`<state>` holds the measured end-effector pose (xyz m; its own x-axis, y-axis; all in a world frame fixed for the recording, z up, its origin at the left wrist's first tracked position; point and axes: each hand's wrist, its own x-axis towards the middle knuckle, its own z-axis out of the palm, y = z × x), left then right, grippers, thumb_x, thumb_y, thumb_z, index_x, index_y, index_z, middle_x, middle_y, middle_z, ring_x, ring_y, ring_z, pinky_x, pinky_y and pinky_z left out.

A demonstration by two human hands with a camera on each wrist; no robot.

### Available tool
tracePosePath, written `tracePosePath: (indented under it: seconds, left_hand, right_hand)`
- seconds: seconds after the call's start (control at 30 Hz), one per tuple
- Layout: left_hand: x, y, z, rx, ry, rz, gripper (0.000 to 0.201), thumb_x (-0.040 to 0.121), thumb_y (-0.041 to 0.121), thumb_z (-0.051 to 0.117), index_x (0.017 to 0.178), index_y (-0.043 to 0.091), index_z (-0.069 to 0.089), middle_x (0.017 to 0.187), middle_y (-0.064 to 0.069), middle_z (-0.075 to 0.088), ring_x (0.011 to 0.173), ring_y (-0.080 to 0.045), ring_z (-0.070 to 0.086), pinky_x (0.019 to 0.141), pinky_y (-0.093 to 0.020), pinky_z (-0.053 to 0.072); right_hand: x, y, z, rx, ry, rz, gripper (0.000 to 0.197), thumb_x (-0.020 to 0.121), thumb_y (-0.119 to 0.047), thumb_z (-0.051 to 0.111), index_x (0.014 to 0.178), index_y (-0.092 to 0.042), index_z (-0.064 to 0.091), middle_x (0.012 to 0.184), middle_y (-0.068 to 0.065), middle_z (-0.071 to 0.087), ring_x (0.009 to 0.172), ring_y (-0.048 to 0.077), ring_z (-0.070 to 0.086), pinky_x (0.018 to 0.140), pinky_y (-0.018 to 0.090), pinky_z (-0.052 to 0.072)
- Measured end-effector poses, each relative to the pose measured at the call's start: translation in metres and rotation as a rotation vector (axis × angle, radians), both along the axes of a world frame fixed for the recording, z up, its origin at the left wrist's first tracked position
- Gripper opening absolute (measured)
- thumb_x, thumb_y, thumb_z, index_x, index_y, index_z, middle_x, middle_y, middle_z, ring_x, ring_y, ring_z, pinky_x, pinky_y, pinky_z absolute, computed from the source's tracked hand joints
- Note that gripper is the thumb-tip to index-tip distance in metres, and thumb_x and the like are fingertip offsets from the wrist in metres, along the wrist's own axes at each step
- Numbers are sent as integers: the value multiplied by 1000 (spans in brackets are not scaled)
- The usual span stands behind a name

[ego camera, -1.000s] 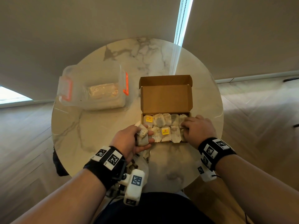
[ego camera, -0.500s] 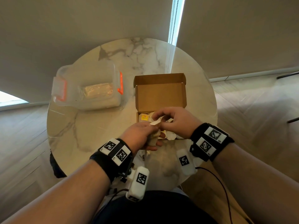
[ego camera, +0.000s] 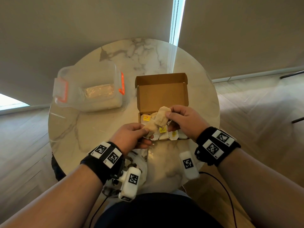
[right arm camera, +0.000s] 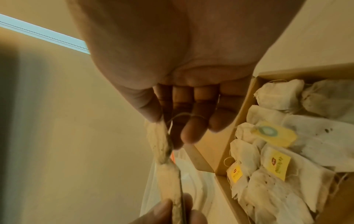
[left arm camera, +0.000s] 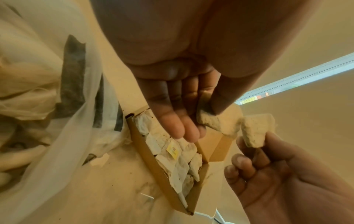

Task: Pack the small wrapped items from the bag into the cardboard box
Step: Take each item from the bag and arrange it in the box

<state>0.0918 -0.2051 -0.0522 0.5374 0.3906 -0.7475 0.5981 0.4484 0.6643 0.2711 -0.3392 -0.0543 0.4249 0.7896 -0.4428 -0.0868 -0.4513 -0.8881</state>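
Round marble worktop. Largest thing on it is a clear plastic tub with orange clasps, sitting toward the far left edge, lid on, a pale block visible inside.

Cardboard box stands just right of the tub, near the worktop's centre, lid flap raised at the far side. Its tray is packed with rows of tea bags, white paper, several with yellow tags; they lie overlapped, filling the tray as far as it can be seen.

Thin white plastic bag, crumpled, dark print on it, lies at the near edge of the worktop, close by the box's near left corner and under the left wrist.

Left hand is raised over the box's near left corner; thumb and fingers pinch the lower end of a pair of joined tea bags. Right hand is over the right half of the tray; its thumb and fingers pinch the upper end of the same pair. The pair hangs stretched between the two hands, tilted, above the tray and clear of the packed ones, with a narrow neck at its middle. A loop of string shows by the right fingers.
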Motion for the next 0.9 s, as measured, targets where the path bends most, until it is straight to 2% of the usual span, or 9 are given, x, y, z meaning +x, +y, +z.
tracePosePath:
  seconds: [0.07, 0.17, 0.27, 0.33, 0.43, 0.5, 0.6, 0.77, 0.9]
  left_hand:
    - [-2, 2, 1, -13, -3, 76, 18, 106, 8, 55, 112, 0, 69, 96, -17, 77, 69, -17, 73, 60, -24, 62]
    - [-1, 4, 5, -69, -30, 278, 17, 107, 11, 54, 114, 1, 66, 97, -20, 78, 79, -23, 76, 64, -28, 65]
    - [11, 2, 12, -142, -119, 371, 14, 106, 9, 53, 112, -2, 61, 96, -22, 79, 84, -26, 78, 69, -31, 66]
    - [21, -1, 17, -180, -182, 407, 16, 105, 6, 50, 114, -4, 59, 90, -21, 78, 79, -26, 78, 67, -32, 66]
    - [25, 2, 19, -238, -213, 512, 25, 104, 8, 46, 118, -8, 60, 91, -22, 78, 74, -25, 78, 65, -32, 66]
    - [20, 8, 18, -276, -216, 595, 30, 103, 10, 45, 122, -8, 60, 94, -22, 78, 72, -25, 77, 62, -32, 65]
    - [9, 17, 12, -311, -222, 688, 37, 103, 12, 43, 128, -10, 58, 97, -21, 78, 72, -23, 77, 62, -32, 65]
    - [7, 16, 8, -277, -241, 705, 39, 100, 6, 38, 129, -8, 60, 94, -18, 79, 70, -22, 75, 65, -34, 65]
    - [17, 5, 12, -218, -283, 531, 38, 100, 6, 45, 135, -4, 58, 103, -16, 77, 81, -23, 75, 72, -36, 64]
  right_hand:
    - [0, -2, 2, 2, -21, -31, 21, 106, -21, 57, 100, -10, 74, 86, 1, 77, 77, 24, 68, 90, 53, 58]
    - [0, -6, 6, -11, 0, -12, 23, 105, -18, 56, 97, -7, 74, 93, 15, 75, 87, 32, 70, 94, 51, 57]
    - [-5, -6, 11, -12, 31, 48, 24, 104, -17, 57, 99, 0, 73, 96, 22, 73, 83, 27, 68, 91, 51, 57]
    - [-8, -5, 14, 1, 34, 18, 23, 103, -20, 59, 95, -5, 74, 94, 21, 73, 84, 26, 69, 91, 52, 57]
    - [-6, -6, 10, 10, -5, -111, 22, 91, -35, 62, 84, -20, 76, 100, 21, 73, 98, 38, 70, 98, 61, 54]
    - [-3, -10, 9, 50, 54, -238, 21, 95, -26, 60, 83, -20, 76, 108, 15, 76, 108, 36, 71, 103, 57, 54]
    - [2, -18, 12, 148, 197, -366, 22, 104, -7, 48, 93, -7, 68, 112, 17, 77, 110, 33, 72, 101, 49, 57]
    - [0, -21, 18, 191, 339, -401, 22, 107, -8, 39, 102, -5, 61, 92, 17, 78, 91, 33, 76, 88, 49, 62]
    - [-7, -15, 18, 71, 279, -271, 18, 108, -13, 47, 105, -7, 64, 86, 11, 76, 83, 26, 76, 83, 46, 62]
